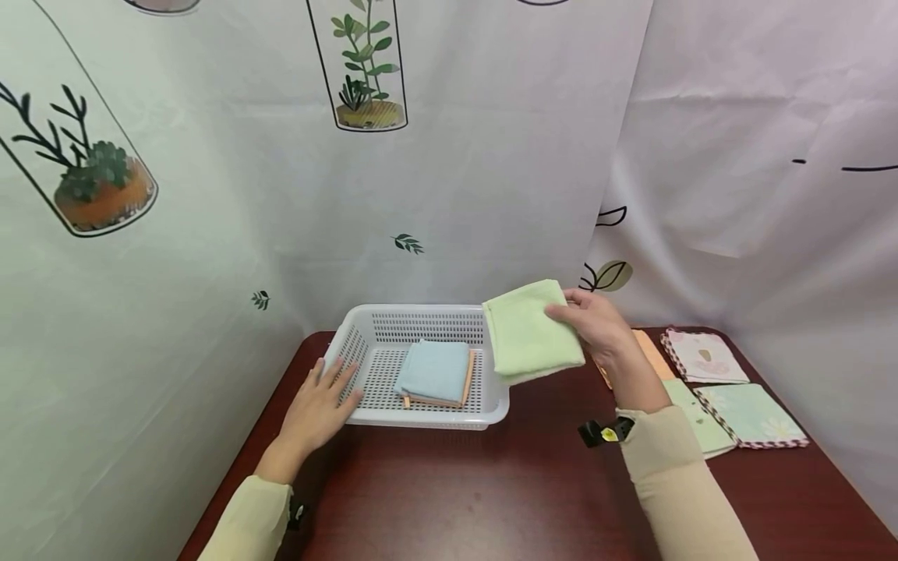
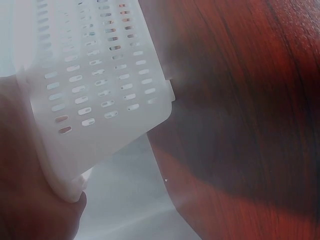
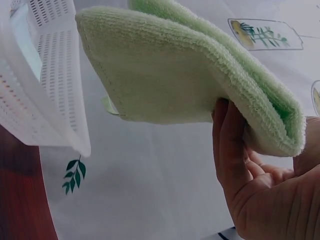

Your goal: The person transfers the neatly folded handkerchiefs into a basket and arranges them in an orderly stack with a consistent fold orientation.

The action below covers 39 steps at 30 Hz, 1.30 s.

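A folded light green towel (image 1: 531, 331) is pinched by my right hand (image 1: 596, 323) between thumb and fingers, raised at the right end of the white plastic basket (image 1: 421, 418). In the right wrist view the towel (image 3: 155, 75) shows its folded terry layers, with fingers beneath it. My left hand (image 1: 317, 409) rests on the basket's left rim, its fingers spread and fairly straight. Inside the basket lies a folded light blue towel (image 1: 435, 370) on top of an orange one (image 1: 468, 382). The left wrist view shows the basket's slotted wall (image 2: 100, 145) beside that hand.
On the right of the dark red table (image 1: 449, 499) lie more folded cloths: a white one with a checked edge (image 1: 705, 357), a pale mint one (image 1: 754, 413), a light green one (image 1: 701, 417) and an orange one (image 1: 652, 354). Printed curtains (image 1: 477, 195) stand behind the table.
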Each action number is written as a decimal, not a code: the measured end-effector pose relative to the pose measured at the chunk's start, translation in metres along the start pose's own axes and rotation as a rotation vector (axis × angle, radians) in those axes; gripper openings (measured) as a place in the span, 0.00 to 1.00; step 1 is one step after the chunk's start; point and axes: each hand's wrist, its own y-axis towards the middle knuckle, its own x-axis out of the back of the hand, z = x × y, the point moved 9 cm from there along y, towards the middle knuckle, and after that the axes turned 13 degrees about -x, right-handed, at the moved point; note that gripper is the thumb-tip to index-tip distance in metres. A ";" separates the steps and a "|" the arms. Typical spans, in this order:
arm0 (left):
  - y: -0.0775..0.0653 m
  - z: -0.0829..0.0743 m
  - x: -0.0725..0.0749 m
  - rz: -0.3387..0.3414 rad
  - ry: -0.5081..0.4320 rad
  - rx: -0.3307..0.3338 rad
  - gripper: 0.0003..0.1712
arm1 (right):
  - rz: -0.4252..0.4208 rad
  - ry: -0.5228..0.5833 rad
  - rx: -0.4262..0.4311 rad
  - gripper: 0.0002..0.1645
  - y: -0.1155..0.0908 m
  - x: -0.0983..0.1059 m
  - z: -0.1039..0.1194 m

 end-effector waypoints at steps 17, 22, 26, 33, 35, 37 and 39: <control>0.000 0.002 -0.002 -0.001 0.015 0.000 0.35 | -0.030 0.033 -0.056 0.31 0.033 -0.027 -0.009; 0.001 0.002 -0.002 -0.002 0.020 0.002 0.35 | -0.037 0.073 -0.079 0.28 0.041 -0.036 -0.015; 0.001 0.003 -0.002 0.001 0.022 0.006 0.35 | -0.039 0.104 -0.081 0.27 0.047 -0.044 -0.018; 0.002 0.002 -0.002 0.005 0.016 0.005 0.35 | -0.052 0.122 -0.080 0.27 0.055 -0.056 -0.021; 0.002 0.002 -0.002 0.006 0.017 0.003 0.35 | -0.053 0.127 -0.083 0.27 0.057 -0.059 -0.022; 0.003 0.002 -0.002 0.008 0.018 0.002 0.36 | -0.053 0.128 -0.085 0.27 0.060 -0.063 -0.023; 0.003 0.001 -0.002 0.010 0.018 0.001 0.36 | -0.057 0.126 -0.088 0.27 0.062 -0.066 -0.024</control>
